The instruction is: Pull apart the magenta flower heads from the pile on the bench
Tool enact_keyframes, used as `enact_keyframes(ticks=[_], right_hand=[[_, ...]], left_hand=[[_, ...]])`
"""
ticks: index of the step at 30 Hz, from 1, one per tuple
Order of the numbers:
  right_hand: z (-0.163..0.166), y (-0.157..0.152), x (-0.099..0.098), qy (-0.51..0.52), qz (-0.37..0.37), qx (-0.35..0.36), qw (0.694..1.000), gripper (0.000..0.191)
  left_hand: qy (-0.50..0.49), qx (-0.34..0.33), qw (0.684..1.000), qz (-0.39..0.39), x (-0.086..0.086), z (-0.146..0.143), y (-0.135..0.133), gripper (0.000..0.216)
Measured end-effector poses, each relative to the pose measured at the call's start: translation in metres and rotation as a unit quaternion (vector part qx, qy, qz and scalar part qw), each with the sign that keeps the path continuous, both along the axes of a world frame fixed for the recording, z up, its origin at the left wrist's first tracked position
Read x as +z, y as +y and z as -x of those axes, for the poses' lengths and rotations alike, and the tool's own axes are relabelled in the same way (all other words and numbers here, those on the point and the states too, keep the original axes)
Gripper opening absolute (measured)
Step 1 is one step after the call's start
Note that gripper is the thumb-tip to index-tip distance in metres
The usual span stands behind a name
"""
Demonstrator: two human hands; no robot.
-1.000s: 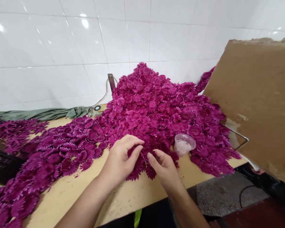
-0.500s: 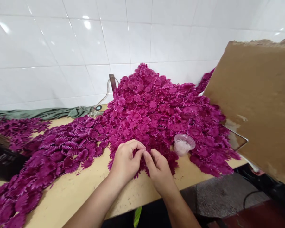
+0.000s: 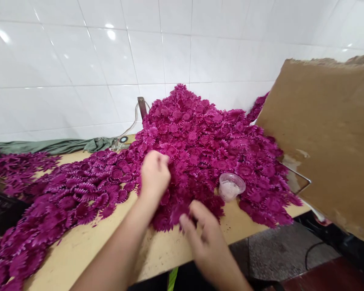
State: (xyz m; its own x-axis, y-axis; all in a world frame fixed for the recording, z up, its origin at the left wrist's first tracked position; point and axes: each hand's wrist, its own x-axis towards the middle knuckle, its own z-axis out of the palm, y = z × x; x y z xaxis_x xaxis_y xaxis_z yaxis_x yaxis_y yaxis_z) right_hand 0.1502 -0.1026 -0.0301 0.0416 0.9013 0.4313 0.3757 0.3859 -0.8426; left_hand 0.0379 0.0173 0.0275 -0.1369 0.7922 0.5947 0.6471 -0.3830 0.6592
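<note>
A big mound of magenta artificial flower heads [image 3: 200,137] rises against the wall in front of me. My left hand [image 3: 155,173] is over the mound's left front, blurred, with its fingers curled closed. Whatever it may hold is hidden. Lower and nearer the table's front edge, my right hand [image 3: 204,234] pinches a magenta flower head [image 3: 178,213] between thumb and fingers. Just beyond the right hand, a small clear plastic cup [image 3: 231,186] with whitish contents stands at the front of the mound.
More flower heads [image 3: 73,194] spread left along the yellowish table [image 3: 79,250]. A dark box [image 3: 1,210] sits at far left. Green cloth [image 3: 57,146] lies along the white tiled wall [image 3: 79,52]. At right, a large cardboard piece [image 3: 327,141] leans beside a bent metal wire [image 3: 306,184].
My hands were together at the mound's front and have parted. The left went up and forward over the flowers; the right came slightly down toward me, with a flower head now showing in it.
</note>
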Motion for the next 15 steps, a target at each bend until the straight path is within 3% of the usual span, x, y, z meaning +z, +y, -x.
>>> enact_keyframes(ticks=[1,3,6,8,12,15], right_hand=[[-0.001,-0.006,-0.007,0.001,-0.015,0.029,0.999,0.011],[-0.006,-0.012,-0.019,0.042,-0.009,0.03,0.999,0.011],[-0.022,-0.006,-0.025,0.133,0.067,0.01,0.989,0.013],[-0.032,0.002,-0.019,0.189,0.095,-0.005,0.977,0.016],[-0.038,0.014,-0.007,0.258,0.14,-0.007,0.956,0.029],[-0.037,0.019,-0.012,0.288,0.165,-0.013,0.943,0.037]], left_hand=[[-0.027,0.064,0.998,0.001,0.005,0.007,0.009,0.02],[-0.018,0.083,0.996,-0.019,0.014,0.017,0.021,0.016],[0.068,-0.034,0.996,-0.045,0.018,0.014,0.024,0.006],[0.128,-0.084,0.986,-0.059,0.013,0.001,0.02,0.019],[0.194,-0.12,0.972,-0.063,-0.003,-0.018,0.015,0.028],[0.214,-0.136,0.966,-0.054,-0.01,-0.02,0.009,0.022]])
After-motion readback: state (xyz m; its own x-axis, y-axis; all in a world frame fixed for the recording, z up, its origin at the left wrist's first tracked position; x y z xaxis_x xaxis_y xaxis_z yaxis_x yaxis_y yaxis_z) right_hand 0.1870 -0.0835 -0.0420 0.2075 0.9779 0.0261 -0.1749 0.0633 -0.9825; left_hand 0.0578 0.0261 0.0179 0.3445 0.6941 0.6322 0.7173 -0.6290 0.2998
